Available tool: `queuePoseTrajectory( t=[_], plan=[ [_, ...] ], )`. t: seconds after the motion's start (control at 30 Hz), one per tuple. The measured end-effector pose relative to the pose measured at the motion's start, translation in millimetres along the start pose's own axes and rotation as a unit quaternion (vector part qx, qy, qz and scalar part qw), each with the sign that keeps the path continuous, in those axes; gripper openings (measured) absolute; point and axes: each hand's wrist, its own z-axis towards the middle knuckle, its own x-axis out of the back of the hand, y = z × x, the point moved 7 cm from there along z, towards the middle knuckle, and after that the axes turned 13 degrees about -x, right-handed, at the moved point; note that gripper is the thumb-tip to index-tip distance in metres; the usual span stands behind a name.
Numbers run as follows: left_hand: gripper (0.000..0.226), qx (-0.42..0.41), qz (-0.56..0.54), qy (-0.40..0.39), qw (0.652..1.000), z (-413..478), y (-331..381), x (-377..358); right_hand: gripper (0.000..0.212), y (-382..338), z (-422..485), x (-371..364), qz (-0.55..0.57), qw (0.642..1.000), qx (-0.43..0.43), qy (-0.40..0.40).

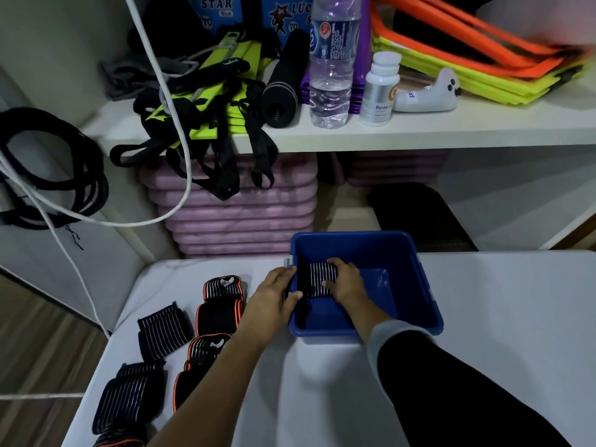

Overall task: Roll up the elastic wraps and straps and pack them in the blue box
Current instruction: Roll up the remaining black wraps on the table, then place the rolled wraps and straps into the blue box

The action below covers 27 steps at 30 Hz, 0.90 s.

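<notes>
The blue box [416, 285] stands on the white table [500, 333]. Inside it, against the left wall, my right hand [346, 282] holds a rolled black wrap with white stripes [317, 280]. My left hand [274, 296] grips the box's left rim from outside. To the left on the table lie several unrolled wraps: a black striped one [164, 327], two with orange edging [222, 301] [201, 356], and another black striped one [129, 395] near the front edge.
A white shelf [419, 137] behind the table carries a water bottle [332, 66], a white pill bottle [380, 88], a black foam roller [283, 82], black straps with yellow-green pieces [213, 101] and orange and yellow frames [483, 59]. Pink mats [238, 214] are stacked below. A white cable [180, 156] hangs at left.
</notes>
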Motion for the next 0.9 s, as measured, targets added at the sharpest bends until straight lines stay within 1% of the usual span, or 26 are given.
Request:
queuePoseTrajectory(
  t=[0.17, 0.3, 0.4, 0.5, 0.57, 0.63, 0.7, 0.8, 0.9],
  plan=[
    [0.048, 0.008, 0.029, 0.004, 1.0, -4.6, 3.9, 1.4, 0.052, -6.0, -7.3, 5.4, -0.009, 1.0, 0.011, 0.007],
    [0.04, 0.03, 0.03, 0.045, 0.998, -21.3, 15.3, 12.5, 0.051, -8.7, -23.9, 23.9, 0.018, 0.999, 0.032, 0.007],
    [0.034, 0.066, 0.025, 0.094, 0.993, -43.9, 25.2, 27.6, 0.042, -15.7, -53.9, 40.1, 0.045, 0.994, 0.096, 0.03],
    [0.028, 0.102, 0.014, 0.139, 0.985, -76.7, 29.1, 43.5, 0.035, -25.3, -103.6, 52.3, 0.082, 0.977, 0.179, 0.076],
    [0.025, 0.126, 0.019, 0.155, 0.98, -103.6, 25.8, 53.2, 0.031, -31.3, -140.3, 46.8, 0.101, 0.966, 0.223, 0.085],
    [0.024, 0.156, 0.033, 0.165, 0.973, -133.1, 17.3, 64.9, 0.027, -37.1, -173.9, 28.3, 0.115, 0.958, 0.254, 0.066],
    [0.022, 0.182, 0.052, 0.174, 0.966, -162.7, 3.5, 78.9, 0.024, -44.2, -203.4, 0.8, 0.134, 0.953, 0.27, 0.026],
    [0.021, 0.223, 0.083, 0.206, 0.949, -205.0, -22.4, 107.0, 0.018, -60.7, -241.2, -50.8, 0.137, 0.95, 0.279, -0.041],
    [0.021, 0.256, 0.098, 0.243, 0.931, -239.9, -50.2, 138.3, 0.017, -85.9, -269.8, -106.7, 0.13, 0.947, 0.274, -0.104]
  ],
)
